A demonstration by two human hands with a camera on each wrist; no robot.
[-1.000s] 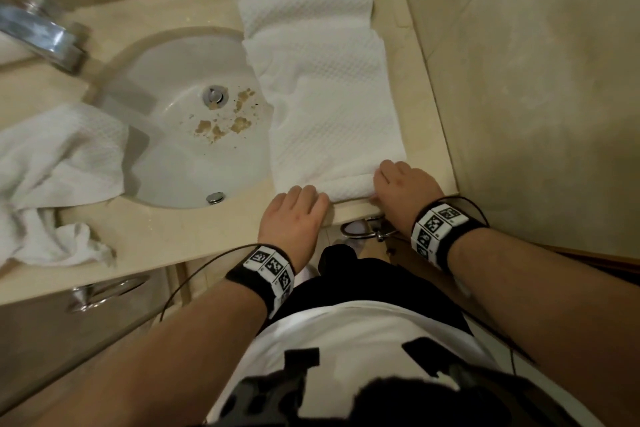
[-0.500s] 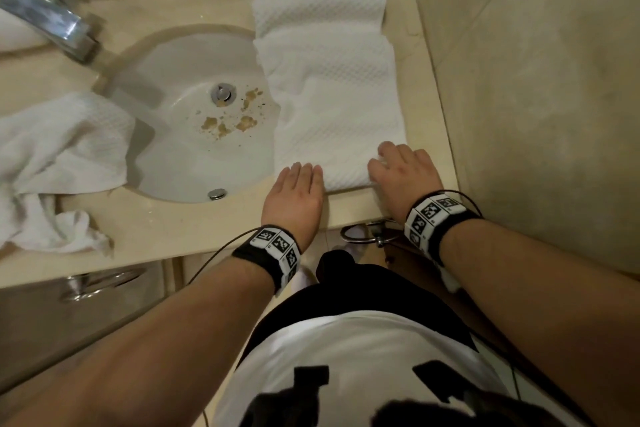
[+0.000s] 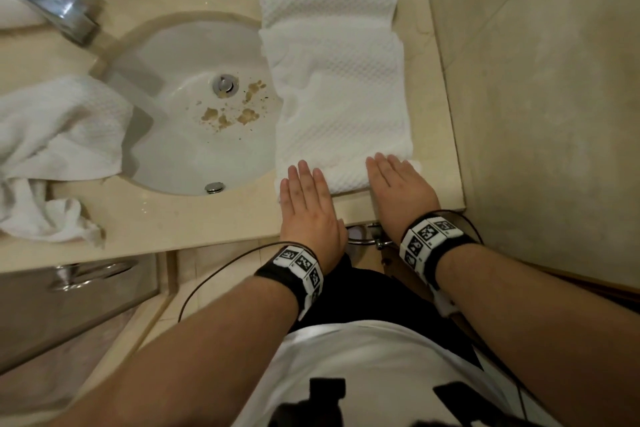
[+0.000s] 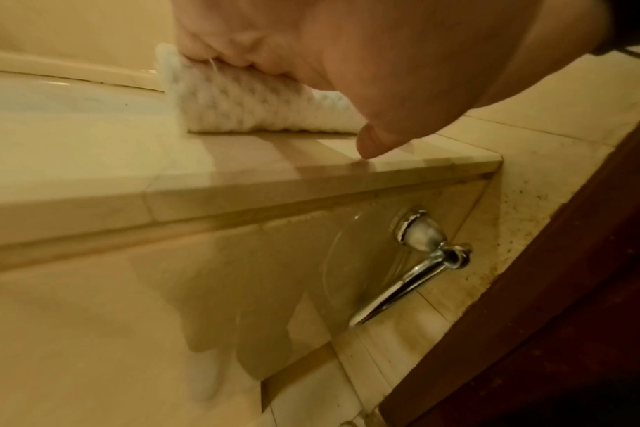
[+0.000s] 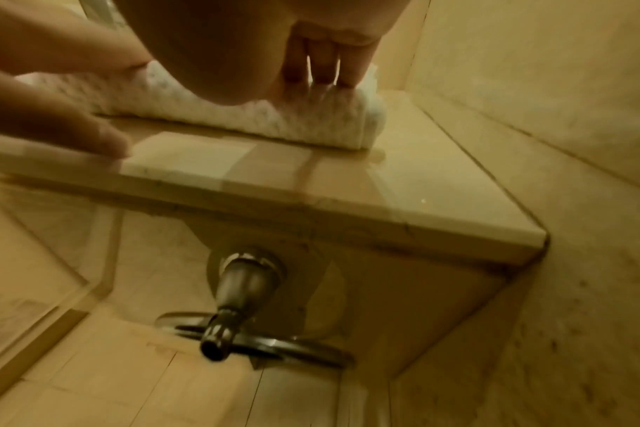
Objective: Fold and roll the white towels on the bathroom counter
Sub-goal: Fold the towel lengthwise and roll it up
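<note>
A person stands at a beige bathroom counter (image 3: pixel 194 218), seen from above. A white waffle-weave towel (image 3: pixel 341 107), already folded into a long narrow strip, lies on the counter at about 1 o'clock from the sink basin (image 3: pixel 194 135), running away from the person toward the back wall. Its left edge overhangs the basin slightly. Its near end has been turned into a small roll (image 3: pixel 348 177), only a few turns thick by the look of it.

The left hand (image 3: pixel 306 204) lies flat, fingers straight and together, resting on the left end of the roll; it clasps nothing. The right hand (image 3: pixel 401 191) is likewise flat with straight fingers, pressing the roll's right end. The right wrist view shows fingertips (image 5: pixel 325 75) bearing down on the roll's top.

So the folding of this towel appears done and the rolling barely begun: most of the strip, toward 12 o'clock, lies unrolled, with some ripples across it.

A second white towel (image 3: pixel 59 149) sits crumpled at 9 o'clock, left of the basin, not yet folded. The basin holds brown specks near the drain. A chrome faucet (image 3: pixel 52 3) is at 10 o'clock.
</note>
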